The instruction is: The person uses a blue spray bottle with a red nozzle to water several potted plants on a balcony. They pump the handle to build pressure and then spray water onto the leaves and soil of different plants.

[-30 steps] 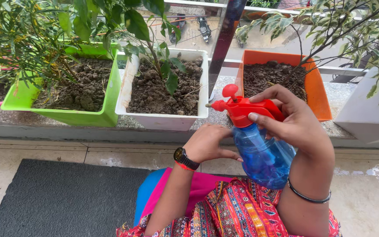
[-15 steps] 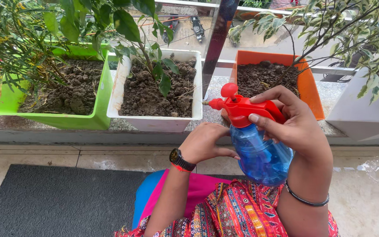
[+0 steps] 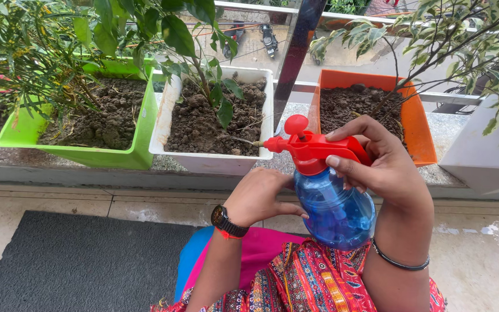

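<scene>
Granite ledge [image 3: 295,159], tiled balcony floor [image 3: 41,199]

Illumination is bright, even daylight, diffuse in character — no hard-edged shadows anywhere in the head view. Soft shading lies under the rims of the planters and beneath the right hand [image 3: 385,167]. The translucent blue spray bottle [image 3: 333,211] shows small pale highlights on its belly; the wet tiled floor [image 3: 480,231] carries faint sheen at right. The steel railing post [image 3: 295,49] reflects sky and surroundings. Focus is sharp across the foreground and the soil; the street beyond the railing is softer — leaves at the upper corners appear slightly stretched.
</scene>
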